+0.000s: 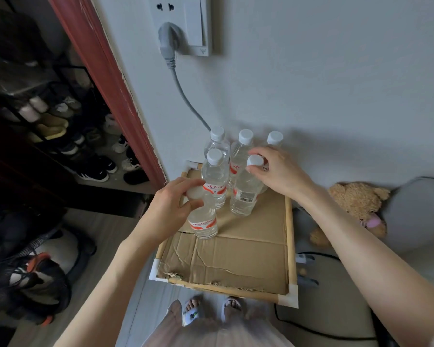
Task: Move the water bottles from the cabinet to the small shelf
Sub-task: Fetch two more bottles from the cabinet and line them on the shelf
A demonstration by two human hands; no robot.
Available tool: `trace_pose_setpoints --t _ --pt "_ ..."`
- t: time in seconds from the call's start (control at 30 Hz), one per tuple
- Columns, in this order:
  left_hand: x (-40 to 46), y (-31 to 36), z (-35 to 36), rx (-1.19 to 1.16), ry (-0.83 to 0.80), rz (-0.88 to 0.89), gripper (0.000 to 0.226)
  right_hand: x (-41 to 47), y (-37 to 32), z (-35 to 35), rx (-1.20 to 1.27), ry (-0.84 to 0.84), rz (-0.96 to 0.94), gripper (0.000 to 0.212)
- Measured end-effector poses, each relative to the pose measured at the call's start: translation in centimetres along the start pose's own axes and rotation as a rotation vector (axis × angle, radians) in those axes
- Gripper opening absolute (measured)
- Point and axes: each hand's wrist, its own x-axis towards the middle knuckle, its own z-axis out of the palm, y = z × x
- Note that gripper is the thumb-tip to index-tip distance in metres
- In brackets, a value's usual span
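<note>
Both hands grasp bottles by the cap: left hand curls its grip round the cap of the front-left bottle, right hand pinches the cap of the front-right bottle. Six bottles in all stand upright on the small shelf, clustered at its far end by the wall. Four stand untouched: one between the hands, three behind. Cardboard lines the shelf top. One teddy bear lies to the right; one plug sits in the wall socket above.
</note>
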Motion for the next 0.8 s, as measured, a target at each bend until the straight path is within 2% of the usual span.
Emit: trace_pose_setpoints --t 0.13,0.2,0.27,0.33,0.43,0.53,0.63,0.8 --pt "0.0 0.1 0.1 0.005 -0.017 -0.001 0.037 0.3 -0.3 -0.4 -0.078 -0.132 -0.002 0.038" --pt "0.2 0.2 -0.1 0.014 -0.055 0.005 0.04 0.5 -0.5 -0.5 -0.099 -0.04 0.026 0.03" --pt "0.3 0.3 -0.5 0.023 -0.117 0.003 0.043 0.7 -0.8 -0.3 -0.124 0.073 0.064 0.034" --pt "0.4 0.3 -0.8 0.016 -0.145 -0.011 0.043 0.7 -1.0 0.0 -0.105 0.103 0.074 0.04" --pt "0.4 0.4 -0.7 0.003 -0.09 -0.032 0.039 0.6 -0.9 0.0 -0.042 -0.055 0.025 0.039" --pt "0.6 0.6 0.0 -0.004 -0.017 -0.051 0.037 0.5 -0.6 -0.5 -0.029 -0.18 -0.029 0.027" --pt "0.8 1.0 0.8 0.005 0.001 -0.028 0.038 0.7 -0.5 -0.5 -0.038 -0.132 -0.026 0.017" --pt "0.8 1.6 1.5 0.023 0.038 0.02 0.037 1.0 -0.3 0.4 -0.1 -0.036 -0.05 0.022"
